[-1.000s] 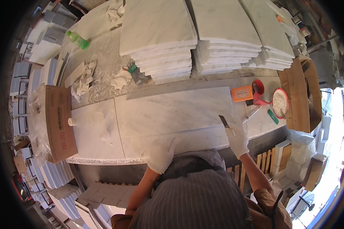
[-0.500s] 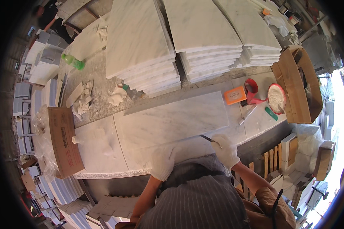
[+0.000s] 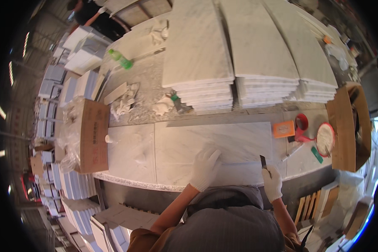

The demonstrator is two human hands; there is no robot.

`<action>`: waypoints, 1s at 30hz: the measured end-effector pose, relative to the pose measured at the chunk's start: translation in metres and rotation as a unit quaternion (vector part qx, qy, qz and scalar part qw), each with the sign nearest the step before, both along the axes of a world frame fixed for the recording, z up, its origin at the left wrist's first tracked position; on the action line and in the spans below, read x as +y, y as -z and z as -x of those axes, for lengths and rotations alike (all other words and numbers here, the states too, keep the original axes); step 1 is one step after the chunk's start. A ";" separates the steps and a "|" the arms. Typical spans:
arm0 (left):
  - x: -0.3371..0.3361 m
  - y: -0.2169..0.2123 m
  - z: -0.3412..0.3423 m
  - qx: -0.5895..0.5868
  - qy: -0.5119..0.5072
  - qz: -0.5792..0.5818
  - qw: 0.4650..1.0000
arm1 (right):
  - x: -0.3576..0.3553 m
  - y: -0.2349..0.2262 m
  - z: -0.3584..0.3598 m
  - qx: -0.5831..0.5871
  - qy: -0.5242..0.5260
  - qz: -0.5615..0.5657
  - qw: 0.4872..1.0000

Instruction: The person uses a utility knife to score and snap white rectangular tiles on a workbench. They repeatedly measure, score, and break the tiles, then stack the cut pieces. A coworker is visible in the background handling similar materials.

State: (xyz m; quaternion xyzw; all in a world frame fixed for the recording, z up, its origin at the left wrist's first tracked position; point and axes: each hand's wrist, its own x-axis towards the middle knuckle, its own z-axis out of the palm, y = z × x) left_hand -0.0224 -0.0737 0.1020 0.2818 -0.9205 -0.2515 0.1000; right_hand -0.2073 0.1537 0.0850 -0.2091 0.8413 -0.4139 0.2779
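Observation:
A white marble slab [image 3: 185,140] with grey veins lies flat on the worktable in front of me. My left hand [image 3: 205,169], in a white glove, rests on its near part with fingers stretched out and nothing in them. My right hand [image 3: 273,183], also gloved, is closed round a dark-bladed knife [image 3: 263,161]. The blade points away from me, near the slab's right end. Whether its tip touches the slab I cannot tell.
Stacks of marble slabs [image 3: 197,50] stand behind. At right are an orange box [image 3: 284,129], a red tape dispenser [image 3: 301,122], a bowl of white paste [image 3: 324,140], a green scraper [image 3: 317,155] and a cardboard box [image 3: 340,126]. A green bottle [image 3: 120,59] lies farther left; another carton [image 3: 94,136] is nearer.
My left hand has moved forward from the slab's near edge onto its face. My right hand has shifted right, and the knife now points more directly away. The view has turned left.

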 end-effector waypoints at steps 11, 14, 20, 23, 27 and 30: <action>-0.040 0.039 -0.019 -0.031 -0.082 0.171 0.981 | 0.004 0.007 0.024 -0.066 -0.018 -0.013 0.998; -0.039 0.037 -0.013 -0.053 -0.094 0.176 0.979 | 0.003 0.011 0.030 -0.042 -0.011 0.039 0.998; -0.019 0.034 0.030 -0.067 -0.047 0.164 0.983 | 0.016 0.015 0.043 -0.122 0.050 0.093 0.987; -0.011 0.034 0.059 -0.036 -0.008 0.155 0.987 | 0.025 -0.001 0.062 -0.143 0.126 0.129 0.973; -0.001 0.040 0.084 0.003 0.028 0.149 0.989 | 0.049 -0.006 0.101 -0.018 0.238 0.121 0.963; 0.010 0.037 0.098 -0.025 0.036 0.159 0.986 | 0.086 0.002 0.130 0.010 0.292 0.137 0.946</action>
